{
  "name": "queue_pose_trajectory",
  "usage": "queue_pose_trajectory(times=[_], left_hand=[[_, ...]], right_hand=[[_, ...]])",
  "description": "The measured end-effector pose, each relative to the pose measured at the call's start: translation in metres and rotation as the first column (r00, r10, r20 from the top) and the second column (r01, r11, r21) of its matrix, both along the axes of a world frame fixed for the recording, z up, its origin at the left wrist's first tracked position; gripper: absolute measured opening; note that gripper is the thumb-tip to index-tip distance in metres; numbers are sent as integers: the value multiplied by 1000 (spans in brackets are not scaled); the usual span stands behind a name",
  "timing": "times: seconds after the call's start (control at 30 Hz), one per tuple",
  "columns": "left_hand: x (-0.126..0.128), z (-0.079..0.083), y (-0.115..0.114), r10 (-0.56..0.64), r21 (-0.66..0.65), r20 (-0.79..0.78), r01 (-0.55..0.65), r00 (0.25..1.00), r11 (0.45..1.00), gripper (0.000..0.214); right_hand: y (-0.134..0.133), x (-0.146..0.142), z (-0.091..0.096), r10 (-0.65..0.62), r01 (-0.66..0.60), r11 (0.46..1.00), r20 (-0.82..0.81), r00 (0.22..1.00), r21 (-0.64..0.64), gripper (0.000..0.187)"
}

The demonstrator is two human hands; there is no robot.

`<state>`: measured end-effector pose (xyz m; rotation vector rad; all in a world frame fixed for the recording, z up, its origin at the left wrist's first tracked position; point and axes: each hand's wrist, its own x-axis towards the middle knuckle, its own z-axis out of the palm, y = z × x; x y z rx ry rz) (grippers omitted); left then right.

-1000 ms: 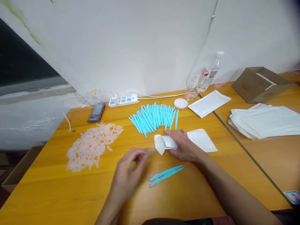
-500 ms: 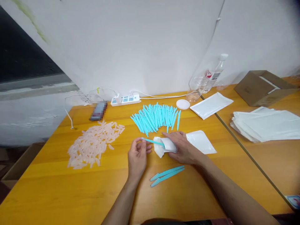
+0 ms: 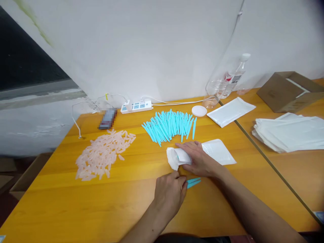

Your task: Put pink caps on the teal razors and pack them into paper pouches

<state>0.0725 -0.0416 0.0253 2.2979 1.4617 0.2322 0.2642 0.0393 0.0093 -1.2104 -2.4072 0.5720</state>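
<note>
My right hand (image 3: 201,159) lies on a small white pouch (image 3: 176,157) in the middle of the yellow table (image 3: 63,202), its fingers gripping the pouch near the open mouth, which faces left. Just below it, my left hand (image 3: 170,194) is curled over the left ends of two teal plastic sticks (image 3: 194,182) lying side by side; the fingertips pinch down on them. A fan of several more teal sticks (image 3: 169,126) lies beyond the pouch. A flat white pouch (image 3: 218,151) lies under my right wrist side.
A heap of pale pink caps (image 3: 103,154) lies at the left. At the back are a power strip (image 3: 136,106), a phone (image 3: 107,118), a white lid (image 3: 199,110), a clear jar (image 3: 214,92) and a bottle (image 3: 236,79). White pouch stacks (image 3: 291,132) and a cardboard box (image 3: 291,91) are at the right.
The teal stick my left hand held at the pouch's mouth is out of sight. My left hand has moved down and right onto the two loose sticks. My right hand has stayed on the pouch.
</note>
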Motion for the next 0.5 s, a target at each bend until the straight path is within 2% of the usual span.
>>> queue_pose_trajectory(times=[0.1,0.27,0.4,0.43,0.5], left_hand=[[5,0,7,-24,-26,-66,23,998,999,24],[5,-1,11,-48,16,-25,49,999,999,19],[6,0,8,-66,1,-21,66,998,998,20],[2,3,7,-71,1,10,71,997,997,20],[-11,11,7,-58,-1,168,59,984,998,17]], right_hand=[[0,2,0,-13,13,1000,-14,1000,4,69],[1,5,-3,-38,39,999,-35,999,27,68],[1,6,-3,-39,40,999,-21,999,23,68],[1,6,-3,-41,42,999,-20,999,24,68],[2,6,-4,-44,45,999,-25,999,29,69]])
